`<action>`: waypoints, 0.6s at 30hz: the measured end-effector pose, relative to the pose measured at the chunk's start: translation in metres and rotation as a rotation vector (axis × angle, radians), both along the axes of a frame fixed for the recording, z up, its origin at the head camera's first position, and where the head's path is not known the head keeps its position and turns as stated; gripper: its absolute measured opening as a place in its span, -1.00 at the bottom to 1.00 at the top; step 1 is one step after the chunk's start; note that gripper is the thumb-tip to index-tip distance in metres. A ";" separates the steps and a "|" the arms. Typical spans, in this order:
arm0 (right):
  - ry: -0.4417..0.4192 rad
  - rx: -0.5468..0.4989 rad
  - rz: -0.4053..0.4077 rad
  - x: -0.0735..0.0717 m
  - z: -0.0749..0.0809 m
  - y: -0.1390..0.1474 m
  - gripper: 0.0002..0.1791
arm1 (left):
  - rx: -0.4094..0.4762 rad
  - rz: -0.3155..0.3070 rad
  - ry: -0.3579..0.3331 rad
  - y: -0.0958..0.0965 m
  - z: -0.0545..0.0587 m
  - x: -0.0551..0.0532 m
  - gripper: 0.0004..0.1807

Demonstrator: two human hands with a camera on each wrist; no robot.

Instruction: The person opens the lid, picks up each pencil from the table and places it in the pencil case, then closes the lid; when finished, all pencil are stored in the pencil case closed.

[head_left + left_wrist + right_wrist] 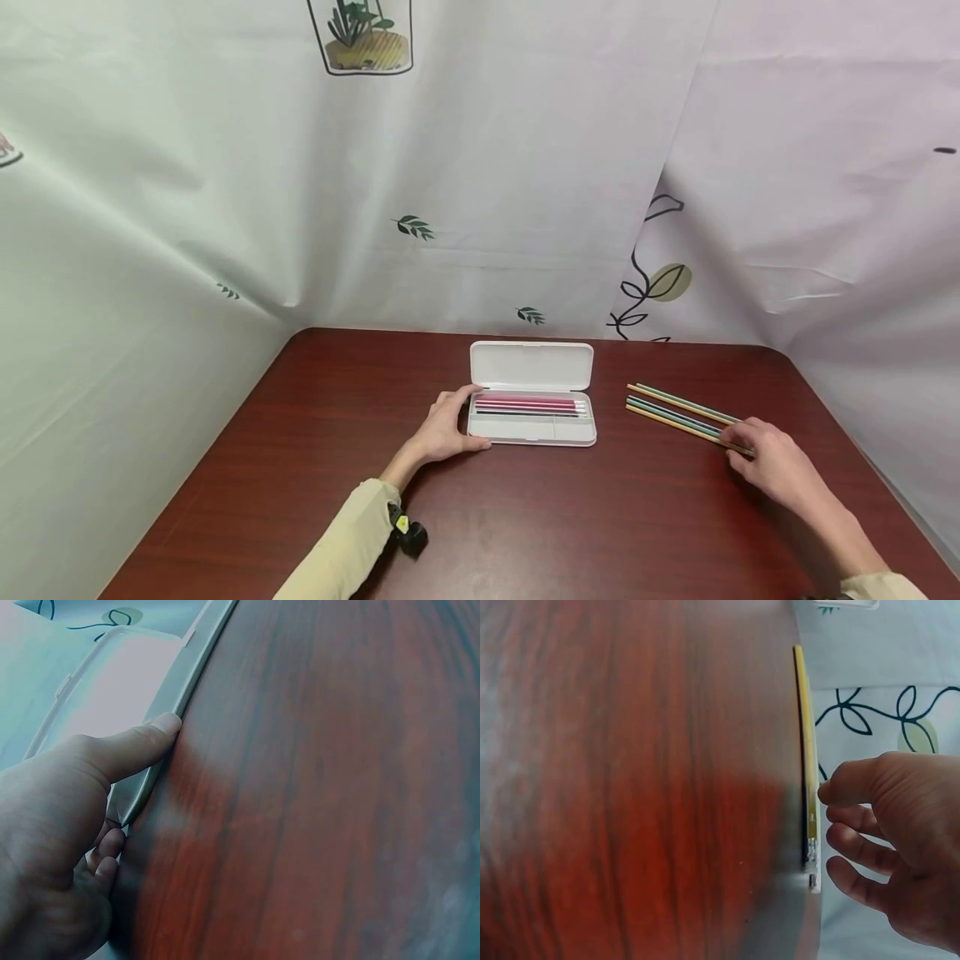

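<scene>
The left hand point(442, 429) holds the open pencil case point(517, 430) at its left end, near the tabletop's point(570, 517) far edge. Loose pencils point(675, 420) slant towards the right edge, with the right hand point(772, 461) curved about their right ends; whether its grip pinches any, I cannot tell. Best to square those ends together and keep the case steady.
</scene>
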State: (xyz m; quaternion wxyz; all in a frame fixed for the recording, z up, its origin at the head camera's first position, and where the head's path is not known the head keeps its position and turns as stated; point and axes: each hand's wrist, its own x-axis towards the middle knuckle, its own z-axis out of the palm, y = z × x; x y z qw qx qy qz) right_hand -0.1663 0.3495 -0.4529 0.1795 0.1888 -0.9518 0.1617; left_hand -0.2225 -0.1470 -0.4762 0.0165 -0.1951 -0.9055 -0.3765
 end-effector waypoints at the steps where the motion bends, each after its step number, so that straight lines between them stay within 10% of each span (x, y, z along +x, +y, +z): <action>1: -0.001 0.000 -0.001 0.000 -0.001 0.001 -0.71 | 0.003 0.000 -0.001 0.000 0.000 0.000 -0.02; 18: 0.024 0.005 -0.012 -0.001 -0.009 0.009 -0.68 | 0.000 0.006 -0.007 0.000 0.000 0.000 -0.01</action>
